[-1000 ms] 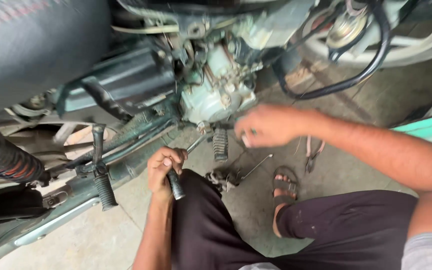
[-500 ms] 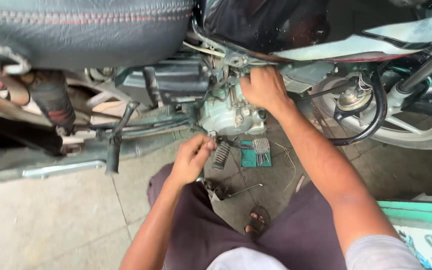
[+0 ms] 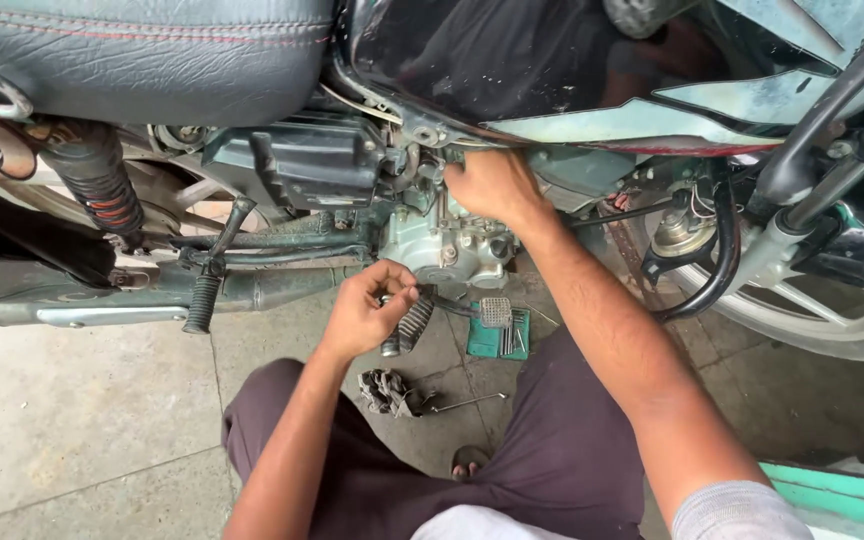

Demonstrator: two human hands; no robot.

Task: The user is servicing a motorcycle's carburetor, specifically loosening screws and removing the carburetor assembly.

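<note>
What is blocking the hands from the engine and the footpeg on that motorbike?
Nothing visible. The right hand already rests on top of the engine, under the tank, and the left hand is closed around the ribbed footpeg below it. Loose tools lie on the floor beside them, not between.

Right hand (image 3: 492,188) is up on the top of the engine (image 3: 449,245), just under the tank (image 3: 512,60). Left hand (image 3: 372,312) sits lower and nearer the person, wrapped over the footpeg (image 3: 414,322) just below the engine. Left of the left hand runs the exhaust pipe (image 3: 152,298), with the rear footpeg (image 3: 202,300) hanging in front of it. Above and left of both hands, the seat (image 3: 142,55), and the shock spring (image 3: 92,185) beneath it. Right of the left hand, the brake pedal (image 3: 495,312) sits over a flat tool case (image 3: 497,335) on the floor (image 3: 72,400). Just below the left hand, a crumpled rag (image 3: 392,392) lies on the floor between the knees. Well right of the right hand, the front wheel (image 3: 812,320).
</note>
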